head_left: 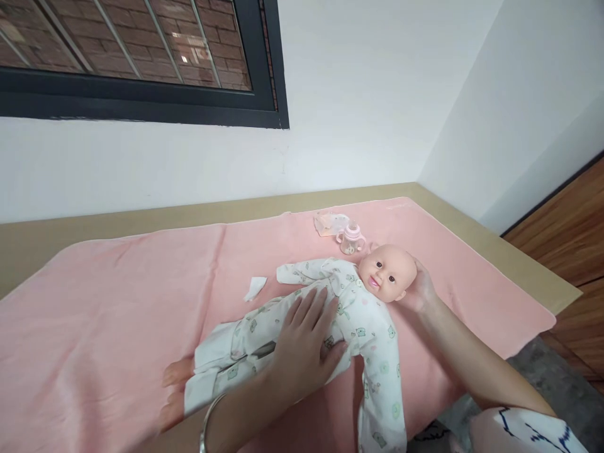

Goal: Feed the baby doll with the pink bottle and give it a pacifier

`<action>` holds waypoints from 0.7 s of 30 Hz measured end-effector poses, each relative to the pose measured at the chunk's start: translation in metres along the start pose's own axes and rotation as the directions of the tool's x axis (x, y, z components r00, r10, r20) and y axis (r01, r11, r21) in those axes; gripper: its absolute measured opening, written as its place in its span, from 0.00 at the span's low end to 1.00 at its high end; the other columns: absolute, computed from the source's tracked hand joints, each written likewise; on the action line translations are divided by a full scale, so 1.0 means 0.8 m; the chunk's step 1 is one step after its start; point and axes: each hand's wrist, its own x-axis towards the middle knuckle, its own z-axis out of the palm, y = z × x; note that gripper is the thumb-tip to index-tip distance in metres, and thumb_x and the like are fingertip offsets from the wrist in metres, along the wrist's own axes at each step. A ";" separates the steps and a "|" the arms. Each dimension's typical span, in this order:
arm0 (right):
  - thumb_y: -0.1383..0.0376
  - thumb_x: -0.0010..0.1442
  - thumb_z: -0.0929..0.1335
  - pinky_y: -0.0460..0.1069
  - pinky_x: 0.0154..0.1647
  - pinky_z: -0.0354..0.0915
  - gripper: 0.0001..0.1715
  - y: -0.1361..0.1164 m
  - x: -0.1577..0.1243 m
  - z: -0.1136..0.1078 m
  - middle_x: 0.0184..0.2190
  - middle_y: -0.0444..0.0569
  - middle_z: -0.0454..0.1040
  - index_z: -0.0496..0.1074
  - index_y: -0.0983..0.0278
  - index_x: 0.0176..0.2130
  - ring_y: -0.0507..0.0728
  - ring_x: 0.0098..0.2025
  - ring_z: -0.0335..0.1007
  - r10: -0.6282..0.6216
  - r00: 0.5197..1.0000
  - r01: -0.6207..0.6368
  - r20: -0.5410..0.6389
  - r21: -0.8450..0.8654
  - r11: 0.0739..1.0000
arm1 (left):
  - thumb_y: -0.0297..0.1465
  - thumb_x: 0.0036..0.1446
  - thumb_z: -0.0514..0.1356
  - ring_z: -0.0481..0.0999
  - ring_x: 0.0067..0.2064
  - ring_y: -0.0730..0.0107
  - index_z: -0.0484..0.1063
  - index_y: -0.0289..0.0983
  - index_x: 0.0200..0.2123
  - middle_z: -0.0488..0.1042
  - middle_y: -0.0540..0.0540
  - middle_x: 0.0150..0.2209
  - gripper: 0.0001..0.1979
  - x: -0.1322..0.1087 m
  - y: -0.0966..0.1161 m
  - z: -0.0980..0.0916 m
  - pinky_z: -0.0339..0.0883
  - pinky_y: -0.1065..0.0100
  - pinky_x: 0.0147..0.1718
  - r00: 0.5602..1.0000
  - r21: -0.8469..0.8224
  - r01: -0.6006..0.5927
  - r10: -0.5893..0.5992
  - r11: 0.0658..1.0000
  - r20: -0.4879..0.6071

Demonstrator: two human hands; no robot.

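A bald baby doll [372, 327] lies face up in white pyjamas with a small green print. Its head is toward the right and its bare feet toward the lower left. Flat on its belly rests my left hand [306, 340], fingers stretched and slightly spread, a silver bangle on the wrist. My right hand [419, 289] cups the back of the doll's head from the right; most of its fingers are hidden behind the head. Beyond the head stands a small pink baby bottle [351, 239] with two handles, beside a soft packet [330, 223].
A pink mat [141, 302] with some creases covers most of the wooden surface [264, 207]. By the doll's side lies a small white piece [255, 288], paper or cloth. White walls and a dark-framed window [262, 94] rise behind. Wooden panels [566, 220] stand at the right.
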 end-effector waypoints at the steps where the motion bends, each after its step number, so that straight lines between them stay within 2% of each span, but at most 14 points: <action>1: 0.45 0.61 0.60 0.62 0.65 0.63 0.37 0.001 0.004 0.001 0.65 0.50 0.64 0.59 0.57 0.64 0.63 0.64 0.64 -0.014 1.000 0.014 0.002 0.041 0.999 | 0.42 0.65 0.55 0.62 0.65 0.40 0.59 0.29 0.64 0.65 0.31 0.64 0.31 -0.001 0.000 0.000 0.60 0.44 0.59 1.000 -0.001 0.001 -0.001 1.000 0.000; 3: 0.46 0.61 0.62 0.60 0.66 0.62 0.29 0.007 0.015 0.001 0.63 0.48 0.66 0.67 0.56 0.56 0.62 0.64 0.64 -0.090 0.996 0.089 0.011 0.064 0.994 | 0.48 0.64 0.54 0.62 0.65 0.38 0.59 0.29 0.64 0.65 0.29 0.64 0.35 -0.003 0.001 0.002 0.60 0.43 0.58 1.000 0.000 0.001 -0.001 1.000 -0.002; 5: 0.46 0.57 0.66 0.59 0.67 0.61 0.26 0.017 0.032 -0.003 0.61 0.45 0.68 0.70 0.54 0.51 0.60 0.64 0.63 -0.197 0.980 0.197 0.032 0.018 0.980 | 0.54 0.63 0.53 0.62 0.64 0.35 0.59 0.28 0.65 0.65 0.27 0.63 0.40 -0.005 0.002 0.005 0.60 0.41 0.57 1.000 0.006 -0.004 0.004 1.000 -0.012; 8: 0.41 0.47 0.71 0.60 0.66 0.62 0.35 0.040 0.063 -0.010 0.59 0.44 0.69 0.69 0.50 0.51 0.61 0.64 0.62 -0.379 0.925 0.380 0.032 -0.103 0.919 | 0.57 0.61 0.54 0.62 0.63 0.33 0.59 0.26 0.64 0.64 0.25 0.62 0.43 -0.008 0.003 0.010 0.59 0.40 0.57 1.000 0.020 -0.003 0.003 1.000 -0.025; 11: 0.32 0.40 0.69 0.61 0.64 0.63 0.47 0.063 0.092 -0.012 0.57 0.47 0.70 0.68 0.49 0.54 0.65 0.64 0.61 -0.505 0.863 0.499 0.017 -0.192 0.845 | 0.59 0.59 0.55 0.63 0.62 0.32 0.59 0.26 0.64 0.64 0.24 0.62 0.46 -0.010 0.005 0.012 0.59 0.39 0.57 0.999 0.043 0.009 -0.008 0.999 -0.033; 14: 0.29 0.38 0.66 0.63 0.62 0.65 0.49 0.075 0.112 -0.010 0.52 0.50 0.73 0.70 0.51 0.53 0.69 0.65 0.60 -0.534 0.840 0.471 -0.090 -0.365 0.803 | 0.59 0.58 0.54 0.63 0.62 0.29 0.59 0.27 0.64 0.64 0.23 0.62 0.46 -0.011 0.007 0.013 0.59 0.38 0.56 0.999 0.078 0.014 -0.011 0.997 -0.042; 17: 0.31 0.36 0.68 0.66 0.61 0.64 0.48 0.078 0.120 -0.011 0.47 0.53 0.74 0.71 0.51 0.51 0.73 0.66 0.56 -0.542 0.818 0.396 -0.194 -0.494 0.774 | 0.59 0.59 0.54 0.63 0.62 0.29 0.59 0.28 0.65 0.65 0.24 0.62 0.45 -0.011 0.010 0.013 0.59 0.39 0.56 0.999 0.109 0.016 -0.013 0.994 -0.032; 19: 0.32 0.35 0.69 0.66 0.61 0.63 0.48 0.075 0.118 -0.016 0.46 0.56 0.74 0.71 0.51 0.51 0.74 0.67 0.54 -0.504 0.838 0.344 -0.210 -0.514 0.786 | 0.59 0.58 0.55 0.63 0.62 0.29 0.59 0.29 0.65 0.65 0.25 0.62 0.45 -0.011 0.010 0.013 0.58 0.39 0.56 1.000 0.119 0.021 -0.018 0.993 -0.025; 21: 0.31 0.35 0.68 0.66 0.60 0.64 0.50 0.071 0.111 -0.021 0.46 0.57 0.73 0.71 0.51 0.52 0.74 0.66 0.54 -0.428 0.885 0.293 -0.183 -0.497 0.817 | 0.59 0.57 0.57 0.64 0.62 0.29 0.60 0.29 0.64 0.65 0.26 0.61 0.45 -0.011 0.011 0.013 0.58 0.40 0.57 1.000 0.122 0.019 -0.017 0.992 -0.022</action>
